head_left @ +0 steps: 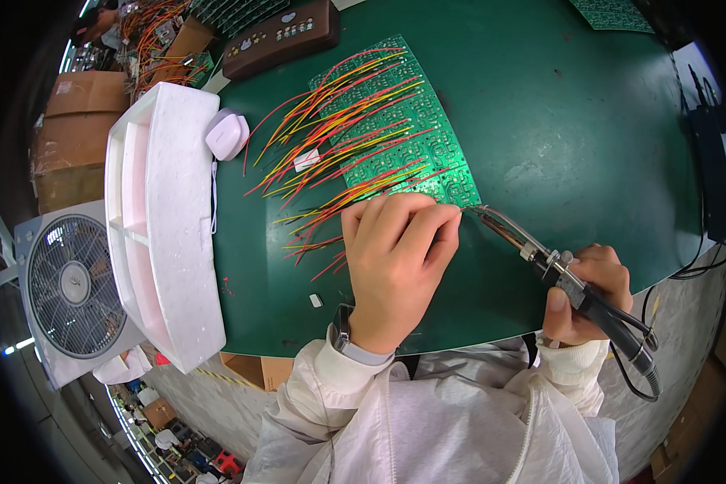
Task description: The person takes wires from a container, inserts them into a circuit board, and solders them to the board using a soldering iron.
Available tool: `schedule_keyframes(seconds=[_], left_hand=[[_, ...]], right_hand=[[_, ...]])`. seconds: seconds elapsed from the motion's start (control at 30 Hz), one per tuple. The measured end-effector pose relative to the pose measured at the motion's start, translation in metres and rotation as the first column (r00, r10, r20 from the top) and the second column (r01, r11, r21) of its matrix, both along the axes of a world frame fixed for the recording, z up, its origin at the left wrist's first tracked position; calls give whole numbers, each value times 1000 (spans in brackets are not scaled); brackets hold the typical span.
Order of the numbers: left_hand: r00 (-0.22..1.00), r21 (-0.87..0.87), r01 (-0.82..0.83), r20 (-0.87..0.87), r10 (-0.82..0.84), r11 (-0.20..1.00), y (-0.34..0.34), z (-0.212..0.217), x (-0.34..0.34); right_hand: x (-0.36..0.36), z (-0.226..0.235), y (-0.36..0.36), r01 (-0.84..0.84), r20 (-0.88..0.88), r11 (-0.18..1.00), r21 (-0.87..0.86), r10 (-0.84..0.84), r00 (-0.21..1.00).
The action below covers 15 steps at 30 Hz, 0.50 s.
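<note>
A green circuit board panel (452, 165) lies on the green table, with rows of red, yellow and black wires (323, 153) spreading from it to the left. At the panel's near edge my left hand (402, 262) is closed, thumb and forefinger pinched around what looks like a wire end; the hand hides most of it. My right hand (586, 298) grips a soldering iron (577, 289) with a metal guide fixed along its front. The iron's tip points up and left, almost at my left fingertips by the board's near corner.
A white foam box (177, 226) stands at the left, beside a grey fan (74, 282). Nearby are a lilac case (227, 135), a brown decorated case (282, 36) and a small white block (315, 300). A black device (714, 161) with cables stands at the right edge.
</note>
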<state>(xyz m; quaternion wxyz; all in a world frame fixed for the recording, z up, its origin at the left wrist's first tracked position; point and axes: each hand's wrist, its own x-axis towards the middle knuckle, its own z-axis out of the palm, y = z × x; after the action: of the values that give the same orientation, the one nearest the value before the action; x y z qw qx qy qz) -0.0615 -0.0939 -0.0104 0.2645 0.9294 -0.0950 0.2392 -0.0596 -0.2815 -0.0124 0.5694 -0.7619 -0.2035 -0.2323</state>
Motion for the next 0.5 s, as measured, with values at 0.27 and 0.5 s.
schedule_keyframes(seconds=[0.27, 0.5], left_hand=[[999, 56, -26, 19, 25, 998, -2, 4, 0], [999, 103, -32, -3, 33, 994, -4, 6, -2]], right_hand=[[3, 0, 3, -45, 24, 998, 48, 44, 999], [8, 4, 3, -78, 20, 995, 55, 77, 997]])
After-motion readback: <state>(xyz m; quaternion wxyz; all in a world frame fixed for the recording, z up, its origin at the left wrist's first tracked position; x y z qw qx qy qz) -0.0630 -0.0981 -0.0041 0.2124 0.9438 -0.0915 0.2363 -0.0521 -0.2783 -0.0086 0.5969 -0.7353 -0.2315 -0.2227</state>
